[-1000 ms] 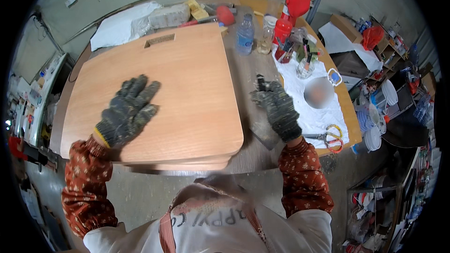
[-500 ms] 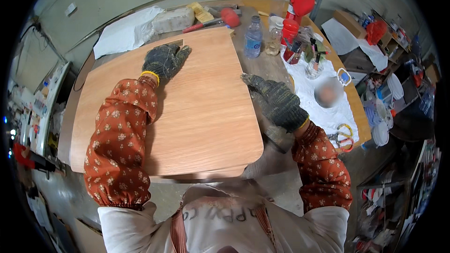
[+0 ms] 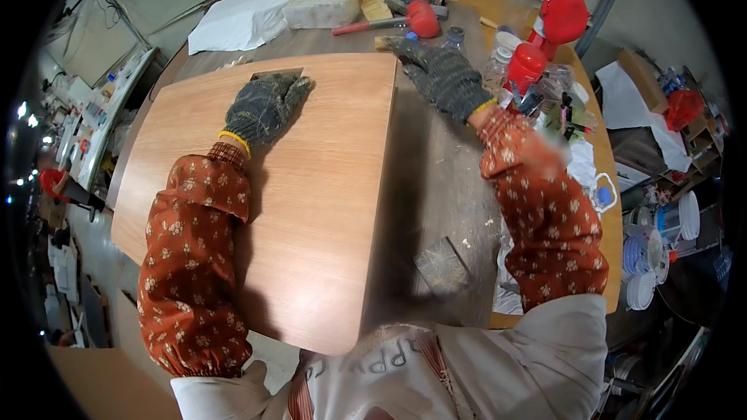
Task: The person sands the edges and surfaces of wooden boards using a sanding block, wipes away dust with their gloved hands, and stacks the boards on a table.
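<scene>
At far left, a cluttered white bench (image 3: 97,148) stands beside a person in red (image 3: 58,184), well apart from the work area. The wood-grain board (image 3: 319,187), round-cornered, lies flat on the left half of the dark worktable (image 3: 420,163); its near end projects over the table edge toward the wearer. The gloved left hand (image 3: 268,109) rests palm down at the board's far end, over the rectangular cutout (image 3: 290,73). Whether its fingers hook into the cutout cannot be determined. Behind the board, in order: white sheet (image 3: 249,15), plastic-wrapped block (image 3: 323,10), yellow piece (image 3: 371,1), red-headed mallet (image 3: 422,19). The gloved right hand (image 3: 443,82) extends over the table just beside the board's far right corner, fingers together and outstretched; whether they grip anything cannot be determined. Nearer the wearer, a square block (image 3: 442,266) lies on the table, apart from the board. Farther right stand a red container (image 3: 527,66) and, behind it, a larger red object (image 3: 564,12). At far right, below table level: a red bag (image 3: 685,109) and a white bucket (image 3: 689,215).
</scene>
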`<act>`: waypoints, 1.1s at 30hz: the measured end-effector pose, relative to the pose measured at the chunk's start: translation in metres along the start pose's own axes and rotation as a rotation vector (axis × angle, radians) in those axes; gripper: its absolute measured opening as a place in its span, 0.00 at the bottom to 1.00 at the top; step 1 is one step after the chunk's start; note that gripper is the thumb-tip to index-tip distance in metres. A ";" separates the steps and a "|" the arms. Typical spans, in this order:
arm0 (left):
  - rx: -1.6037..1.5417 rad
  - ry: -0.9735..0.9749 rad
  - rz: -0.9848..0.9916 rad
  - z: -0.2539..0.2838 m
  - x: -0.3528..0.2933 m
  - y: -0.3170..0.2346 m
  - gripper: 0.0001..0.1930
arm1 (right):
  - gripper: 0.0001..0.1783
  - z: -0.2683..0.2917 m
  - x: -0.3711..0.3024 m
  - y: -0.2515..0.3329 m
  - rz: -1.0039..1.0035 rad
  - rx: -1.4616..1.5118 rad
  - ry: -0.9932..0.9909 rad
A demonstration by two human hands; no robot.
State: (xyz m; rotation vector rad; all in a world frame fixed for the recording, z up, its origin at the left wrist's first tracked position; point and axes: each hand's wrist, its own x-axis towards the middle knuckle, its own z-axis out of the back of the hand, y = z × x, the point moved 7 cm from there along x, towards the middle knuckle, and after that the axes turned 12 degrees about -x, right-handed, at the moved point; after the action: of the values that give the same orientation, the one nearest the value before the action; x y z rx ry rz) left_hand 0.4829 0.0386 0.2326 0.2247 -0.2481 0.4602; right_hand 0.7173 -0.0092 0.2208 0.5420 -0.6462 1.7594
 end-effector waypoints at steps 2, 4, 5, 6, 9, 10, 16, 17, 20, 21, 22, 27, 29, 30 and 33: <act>-0.009 -0.011 0.002 -0.001 0.004 0.001 0.20 | 0.27 -0.006 0.003 0.000 0.075 0.059 -0.119; -0.047 0.043 0.084 -0.002 0.013 0.000 0.21 | 0.27 -0.005 0.002 0.004 0.194 0.008 -0.211; -0.082 0.098 0.195 -0.007 0.012 0.008 0.22 | 0.28 0.008 -0.002 0.025 0.249 -0.394 -0.342; -0.119 0.151 0.303 -0.013 0.009 0.016 0.22 | 0.28 0.020 -0.018 0.051 0.296 -0.800 -0.469; -0.186 0.197 0.396 -0.011 0.004 0.027 0.23 | 0.31 0.041 -0.049 0.092 0.341 -0.177 -0.038; -0.192 0.195 0.397 -0.007 0.005 0.025 0.23 | 0.32 0.059 -0.066 0.107 0.319 0.047 0.041; 0.020 0.166 0.194 -0.012 -0.015 0.040 0.24 | 0.33 0.078 -0.069 0.119 0.198 0.241 0.158; 0.026 0.165 0.189 -0.011 -0.013 0.036 0.24 | 0.33 0.061 -0.051 0.097 0.139 0.196 0.132; -0.018 0.189 0.210 -0.008 0.013 0.019 0.24 | 0.32 0.018 -0.015 0.029 0.014 0.141 -0.003; -0.030 0.206 0.243 -0.005 0.015 0.015 0.24 | 0.32 -0.001 -0.007 0.018 0.043 0.213 -0.098; -0.038 0.224 0.280 -0.004 0.014 0.015 0.25 | 0.31 -0.001 -0.001 0.019 0.076 0.288 -0.187; -0.032 0.196 0.290 -0.004 -0.003 0.020 0.24 | 0.32 0.064 -0.074 0.124 0.416 -0.268 -0.115; -0.012 0.124 0.203 -0.005 -0.007 0.024 0.22 | 0.32 0.098 -0.095 0.147 0.416 0.201 0.023; -0.024 0.131 0.222 -0.008 -0.004 0.024 0.22 | 0.32 0.110 -0.104 0.155 0.418 0.322 0.065; -0.025 0.152 0.237 -0.007 0.000 0.023 0.22 | 0.30 0.116 -0.109 0.159 0.472 -0.059 -0.096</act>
State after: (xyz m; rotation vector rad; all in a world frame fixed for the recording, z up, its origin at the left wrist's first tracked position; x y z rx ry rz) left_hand 0.4735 0.0605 0.2297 0.1354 -0.1313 0.7052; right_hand 0.5976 -0.1992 0.2126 0.4587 -0.9487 2.1536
